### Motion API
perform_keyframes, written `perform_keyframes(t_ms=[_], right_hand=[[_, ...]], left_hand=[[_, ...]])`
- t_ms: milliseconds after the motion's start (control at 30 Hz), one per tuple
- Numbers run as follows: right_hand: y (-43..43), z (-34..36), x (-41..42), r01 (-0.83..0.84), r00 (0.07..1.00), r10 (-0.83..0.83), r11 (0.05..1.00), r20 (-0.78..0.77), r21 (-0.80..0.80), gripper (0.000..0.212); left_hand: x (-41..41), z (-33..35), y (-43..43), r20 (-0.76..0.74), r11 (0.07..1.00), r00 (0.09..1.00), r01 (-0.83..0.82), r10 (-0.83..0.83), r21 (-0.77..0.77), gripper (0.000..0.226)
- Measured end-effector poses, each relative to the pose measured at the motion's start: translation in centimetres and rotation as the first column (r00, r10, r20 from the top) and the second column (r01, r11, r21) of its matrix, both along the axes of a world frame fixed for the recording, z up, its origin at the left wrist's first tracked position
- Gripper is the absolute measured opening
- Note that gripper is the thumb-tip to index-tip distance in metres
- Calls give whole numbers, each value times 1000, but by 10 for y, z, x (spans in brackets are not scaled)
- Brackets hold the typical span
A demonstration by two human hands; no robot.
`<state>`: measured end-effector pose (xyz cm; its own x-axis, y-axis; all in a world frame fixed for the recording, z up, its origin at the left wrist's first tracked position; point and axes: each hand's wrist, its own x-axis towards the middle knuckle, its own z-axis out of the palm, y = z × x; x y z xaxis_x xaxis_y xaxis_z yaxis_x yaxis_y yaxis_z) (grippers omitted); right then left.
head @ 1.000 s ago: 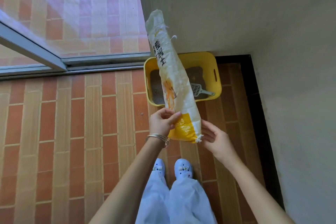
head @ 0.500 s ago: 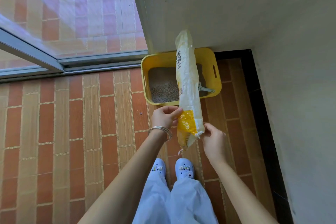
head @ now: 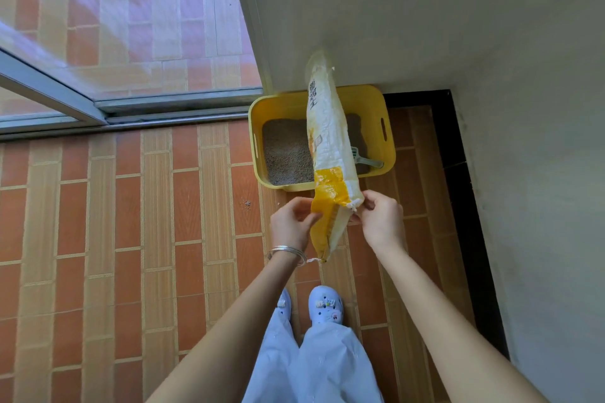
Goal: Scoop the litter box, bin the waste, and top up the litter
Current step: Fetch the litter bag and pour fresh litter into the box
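Nearest the camera, pale blue trousers [head: 314, 366] and two light blue clogs [head: 325, 304] with small charms stand on the brick-patterned floor [head: 131, 222]. Above them both forearms reach forward. The left hand [head: 289, 224], with thin silver bangles [head: 286, 252] at the wrist, pinches the yellow bottom end of the litter bag [head: 327, 141] between thumb and curled fingers. The right hand [head: 381, 221] pinches the other corner of that same end, its fingers curled around the stitched seam, from which a loose thread hangs. The bag is white and yellow with dark printed characters, held upended and slack; its far open end hangs over the middle of the litter box [head: 386, 127]. The yellow litter box sits on the floor in the corner, its back edge against the grey wall [head: 425, 26] and its left side near the sliding door track [head: 170, 108]. Grey litter [head: 284, 154] covers its bottom, and a grey scoop [head: 363, 159] lies at the box's right front edge, partly hidden behind the bag.
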<state>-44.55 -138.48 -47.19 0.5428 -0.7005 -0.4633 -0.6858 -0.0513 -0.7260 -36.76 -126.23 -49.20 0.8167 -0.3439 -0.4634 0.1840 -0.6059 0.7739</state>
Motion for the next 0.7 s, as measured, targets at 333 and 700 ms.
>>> perform_keyframes(t_ms=[333, 700], right_hand=[[-9, 7, 23, 34, 998, -34, 999, 53, 0, 10], [-12, 13, 7, 143, 986, -145, 989, 77, 35, 5]], left_hand=[[29, -5, -12, 12, 997, 1000, 26, -27, 74, 8], [23, 5, -23, 11, 993, 997, 75, -77, 93, 11]])
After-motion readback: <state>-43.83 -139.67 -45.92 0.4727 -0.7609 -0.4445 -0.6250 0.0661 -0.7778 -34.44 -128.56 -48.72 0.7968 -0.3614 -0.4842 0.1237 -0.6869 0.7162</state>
